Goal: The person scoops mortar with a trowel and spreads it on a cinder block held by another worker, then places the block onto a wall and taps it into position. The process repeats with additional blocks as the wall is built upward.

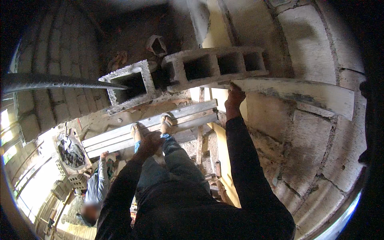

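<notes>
My right hand [235, 99] is closed on the near edge of a pale, mortar-stained wooden board [300, 93], which runs to the right along the block wall. Just beyond that hand, a hollow concrete block [216, 76] lies on the wall course with its dark cavities showing. To its left sits another hollow block [149, 78], with a gap between the two. A long metal bar [60, 82] comes in from the left, its tip over that block's opening. My left hand [150, 146] hangs above my legs, fingers apart, with nothing visible in it.
I stand in sandals on a scaffold of wooden planks [192, 113]. Below left, a person in a grey sleeve [103, 180] is near a tray of wet mortar [72, 154] and stacked blocks [78, 181]. Block walls [308, 148] rise at the right and left.
</notes>
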`<state>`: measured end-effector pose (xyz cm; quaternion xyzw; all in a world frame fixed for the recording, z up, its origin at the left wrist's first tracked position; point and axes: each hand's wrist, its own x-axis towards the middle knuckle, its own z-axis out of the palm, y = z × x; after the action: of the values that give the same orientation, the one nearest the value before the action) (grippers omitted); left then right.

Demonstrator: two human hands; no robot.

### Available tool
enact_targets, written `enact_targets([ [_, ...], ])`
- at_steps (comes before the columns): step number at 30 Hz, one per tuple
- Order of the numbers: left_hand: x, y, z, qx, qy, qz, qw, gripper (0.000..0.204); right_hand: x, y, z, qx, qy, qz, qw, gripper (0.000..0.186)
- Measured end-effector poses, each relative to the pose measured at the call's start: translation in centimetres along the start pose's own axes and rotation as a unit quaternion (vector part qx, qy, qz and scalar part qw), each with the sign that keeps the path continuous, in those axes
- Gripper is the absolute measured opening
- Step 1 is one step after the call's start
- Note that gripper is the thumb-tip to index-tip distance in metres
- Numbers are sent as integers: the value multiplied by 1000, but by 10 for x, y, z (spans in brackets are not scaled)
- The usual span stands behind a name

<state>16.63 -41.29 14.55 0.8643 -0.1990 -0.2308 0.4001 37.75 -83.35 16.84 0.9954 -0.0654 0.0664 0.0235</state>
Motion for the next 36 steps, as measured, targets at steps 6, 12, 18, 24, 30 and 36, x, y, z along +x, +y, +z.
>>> enact_targets([
  [6, -10, -22, 12, 123, -44, 10, 991, 25, 1, 3, -3, 101, -62, 28, 993, 41],
  [12, -32, -29, -5, 65, -59, -82, 993, 22, 5, 1, -1, 19, -97, 31, 995, 42],
  [18, -52, -37, -38, -1, 76, -81, 994, 24, -15, -17, -3, 262, -105, 99, 954, 42],
  [24, -47, -58, -92, -170, 197, -279, 924, 40, -73, -88, -17, 574, 7, 121, 810, 35],
  [30, -51, -57, -160, -279, 237, -298, 882, 46, -118, -137, -46, 628, -50, 210, 748, 37],
  [36, -92, -70, -171, -56, 167, -276, 945, 48, -162, -184, -109, 761, -173, 364, 508, 41],
])
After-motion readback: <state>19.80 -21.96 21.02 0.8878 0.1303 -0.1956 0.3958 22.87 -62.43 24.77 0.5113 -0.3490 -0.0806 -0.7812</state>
